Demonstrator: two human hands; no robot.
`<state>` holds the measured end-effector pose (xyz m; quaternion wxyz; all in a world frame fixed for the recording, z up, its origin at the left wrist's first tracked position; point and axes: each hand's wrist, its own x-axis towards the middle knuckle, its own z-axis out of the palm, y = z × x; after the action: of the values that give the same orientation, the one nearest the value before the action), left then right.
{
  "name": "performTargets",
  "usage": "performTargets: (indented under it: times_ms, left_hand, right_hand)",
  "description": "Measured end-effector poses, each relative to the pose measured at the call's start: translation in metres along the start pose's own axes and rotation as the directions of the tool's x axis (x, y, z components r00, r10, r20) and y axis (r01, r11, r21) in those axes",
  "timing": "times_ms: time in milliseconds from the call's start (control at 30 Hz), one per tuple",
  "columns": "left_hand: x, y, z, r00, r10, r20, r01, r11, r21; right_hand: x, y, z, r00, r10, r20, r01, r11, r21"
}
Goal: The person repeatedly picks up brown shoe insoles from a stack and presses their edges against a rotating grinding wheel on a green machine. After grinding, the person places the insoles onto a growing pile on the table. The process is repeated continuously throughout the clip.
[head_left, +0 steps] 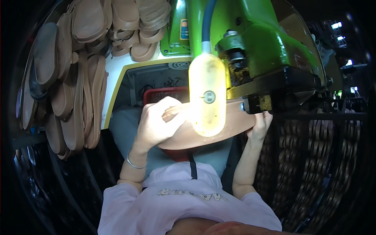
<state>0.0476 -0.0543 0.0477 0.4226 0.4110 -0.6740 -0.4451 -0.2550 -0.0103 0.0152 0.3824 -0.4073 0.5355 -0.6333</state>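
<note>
A long tan shoe sole (237,121) spans the space between my hands, under the head of a green machine (262,43). My left hand (158,121) is closed on its left end, thumb and curled fingers pinching it. At the other end my right hand (260,125) grips the sole, its fingers partly hidden by the dark machine head (266,88). A glowing oblong lamp (206,113) hangs in front of the sole and covers its middle. I cannot tell whether the sole touches the machine's lower tip.
Several tan soles and sandals (88,19) are heaped on the white table (113,74) at the left, some overhanging its edge. A red basket (150,94) sits in the opening beyond my left hand. Racks of brown footwear (297,156) stand to the right.
</note>
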Motion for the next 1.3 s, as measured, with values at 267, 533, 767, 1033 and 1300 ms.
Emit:
performTargets:
  times_ms: [267, 533, 767, 1033, 1300]
  left_hand:
    - [-0.010, -0.026, -0.041, 0.976, -0.213, 0.050, 0.219, 0.962, -0.163]
    - [-0.045, -0.036, -0.070, 0.956, -0.292, 0.017, 0.292, 0.948, -0.130]
    - [-0.096, -0.043, -0.062, 0.919, -0.392, -0.052, 0.370, 0.899, -0.234]
    - [-0.154, -0.048, 0.032, 0.942, -0.303, -0.143, 0.304, 0.953, -0.015]
    - [-0.148, -0.057, 0.102, 0.964, -0.255, -0.080, 0.242, 0.960, -0.142]
  right_hand:
    - [-0.020, -0.004, 0.039, 0.986, 0.007, 0.169, -0.008, 1.000, 0.003]
    - [-0.032, -0.004, 0.067, 0.953, 0.055, 0.297, -0.070, 0.997, 0.039]
    - [-0.028, -0.009, 0.089, 0.955, 0.027, 0.294, -0.031, 0.999, 0.009]
    - [-0.021, -0.002, 0.097, 0.974, -0.046, 0.223, 0.061, 0.996, -0.058]
    - [-0.025, -0.004, 0.088, 0.957, -0.058, 0.283, 0.125, 0.966, -0.227]
